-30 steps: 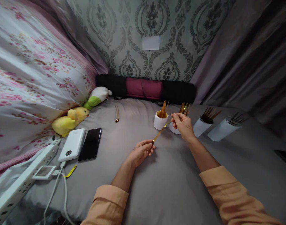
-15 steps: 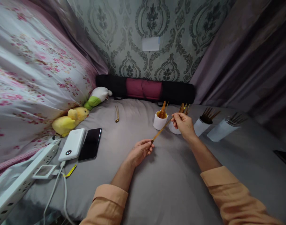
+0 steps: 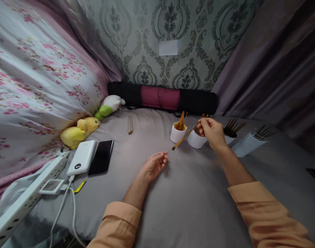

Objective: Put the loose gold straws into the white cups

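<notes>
My right hand (image 3: 211, 132) pinches one end of a long gold utensil (image 3: 184, 136), which slants down to the left over the grey sheet. This hand hovers above a white cup (image 3: 196, 140) that holds more gold cutlery. Just left of it stands another white cup (image 3: 178, 132) with gold handles sticking up. My left hand (image 3: 154, 166) rests on the sheet with fingers loosely curled and apart, holding nothing, a little below the utensil's free tip.
Two more white holders (image 3: 243, 146) with dark cutlery stand at the right. A loose gold piece (image 3: 130, 125) lies farther back. At the left are a black phone (image 3: 101, 157), a white power bank (image 3: 81, 162), a power strip (image 3: 28, 199), cables and plush toys (image 3: 78, 131).
My left hand let go of the utensil's lower end and settled on the sheet. My right hand carried the utensil up and to the right, over the cup.
</notes>
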`<state>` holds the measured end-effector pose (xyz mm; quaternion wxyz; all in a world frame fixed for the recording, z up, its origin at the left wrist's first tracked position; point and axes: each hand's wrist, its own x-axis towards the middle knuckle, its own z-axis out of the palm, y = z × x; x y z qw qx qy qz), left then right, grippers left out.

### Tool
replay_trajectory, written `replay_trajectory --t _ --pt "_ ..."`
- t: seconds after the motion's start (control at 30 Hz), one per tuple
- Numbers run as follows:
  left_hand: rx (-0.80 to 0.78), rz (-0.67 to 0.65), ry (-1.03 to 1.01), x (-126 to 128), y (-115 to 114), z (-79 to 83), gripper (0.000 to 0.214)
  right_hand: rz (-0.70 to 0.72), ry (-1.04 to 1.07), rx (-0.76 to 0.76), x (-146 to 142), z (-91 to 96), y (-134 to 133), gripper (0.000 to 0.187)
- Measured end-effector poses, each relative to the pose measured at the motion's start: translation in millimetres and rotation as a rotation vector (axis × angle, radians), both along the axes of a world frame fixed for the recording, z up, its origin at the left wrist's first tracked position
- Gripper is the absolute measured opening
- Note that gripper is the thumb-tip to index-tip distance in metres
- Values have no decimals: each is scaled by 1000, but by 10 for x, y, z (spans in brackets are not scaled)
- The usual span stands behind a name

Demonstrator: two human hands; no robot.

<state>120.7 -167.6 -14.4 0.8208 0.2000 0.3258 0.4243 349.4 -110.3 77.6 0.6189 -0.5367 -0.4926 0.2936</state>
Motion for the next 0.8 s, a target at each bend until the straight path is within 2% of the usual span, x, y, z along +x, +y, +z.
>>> replay_trajectory --t 0.43,0.8 --pt "-36 20 -57 -17 37 -43 16 -93 -102 79 141 385 95 19" --pt "-39 25 -68 -29 42 -48 17 -187 -174 153 227 605 202 16"
